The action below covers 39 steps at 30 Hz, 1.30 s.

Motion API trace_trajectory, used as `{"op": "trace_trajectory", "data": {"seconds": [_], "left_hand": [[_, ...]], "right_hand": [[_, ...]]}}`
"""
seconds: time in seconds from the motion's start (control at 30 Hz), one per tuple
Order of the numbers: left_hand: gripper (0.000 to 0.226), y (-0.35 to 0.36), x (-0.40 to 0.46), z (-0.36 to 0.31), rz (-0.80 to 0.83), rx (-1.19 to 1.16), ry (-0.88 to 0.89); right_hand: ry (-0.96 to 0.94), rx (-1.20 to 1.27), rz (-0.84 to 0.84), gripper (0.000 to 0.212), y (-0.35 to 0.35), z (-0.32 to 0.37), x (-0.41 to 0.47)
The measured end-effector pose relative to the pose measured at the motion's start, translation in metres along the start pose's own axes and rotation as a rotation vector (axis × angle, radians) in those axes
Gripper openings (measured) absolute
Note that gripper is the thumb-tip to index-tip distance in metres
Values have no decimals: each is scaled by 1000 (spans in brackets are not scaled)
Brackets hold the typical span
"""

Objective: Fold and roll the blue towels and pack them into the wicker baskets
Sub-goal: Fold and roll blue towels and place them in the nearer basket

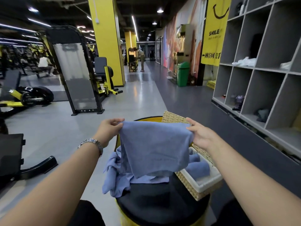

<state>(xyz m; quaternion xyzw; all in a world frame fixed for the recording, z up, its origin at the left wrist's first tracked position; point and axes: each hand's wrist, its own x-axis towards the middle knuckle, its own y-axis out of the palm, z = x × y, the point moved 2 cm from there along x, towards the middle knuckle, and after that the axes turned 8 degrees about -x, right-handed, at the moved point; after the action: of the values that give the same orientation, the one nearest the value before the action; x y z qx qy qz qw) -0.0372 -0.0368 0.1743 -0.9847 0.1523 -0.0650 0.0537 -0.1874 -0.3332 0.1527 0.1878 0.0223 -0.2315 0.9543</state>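
Two hands, left hand [109, 128] and right hand [200, 134], pinch a blue towel's [154, 149] top corners, seemingly doubled already, so lowering it flat for rolling comes next.

The left hand [108, 128] and right hand [200, 134] are pinching the top corners of a blue towel [154, 149], which is hanging over a towel heap [114, 178] beside a wicker basket [195, 190].

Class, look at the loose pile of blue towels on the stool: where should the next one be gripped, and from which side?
Probably pinch the corner of the crumpled pile hanging over the stool's left edge, coming from the left: it dangles free, while the rest is bunched.
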Motion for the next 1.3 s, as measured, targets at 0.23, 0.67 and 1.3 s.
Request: {"op": "trace_trajectory", "data": {"seconds": [0.23, 0.67, 1.3], "left_hand": [[41, -4, -7, -15, 98, -27, 26], [32, -13, 2, -42, -13, 23, 154], [18, -17, 7, -35, -85, 477, 296]], "right_hand": [[-96, 82, 42, 13, -8, 14, -10], [-449, -622, -216, 25, -7, 52, -12], [-643, -1144, -405, 24, -1, 58, -23]]}}
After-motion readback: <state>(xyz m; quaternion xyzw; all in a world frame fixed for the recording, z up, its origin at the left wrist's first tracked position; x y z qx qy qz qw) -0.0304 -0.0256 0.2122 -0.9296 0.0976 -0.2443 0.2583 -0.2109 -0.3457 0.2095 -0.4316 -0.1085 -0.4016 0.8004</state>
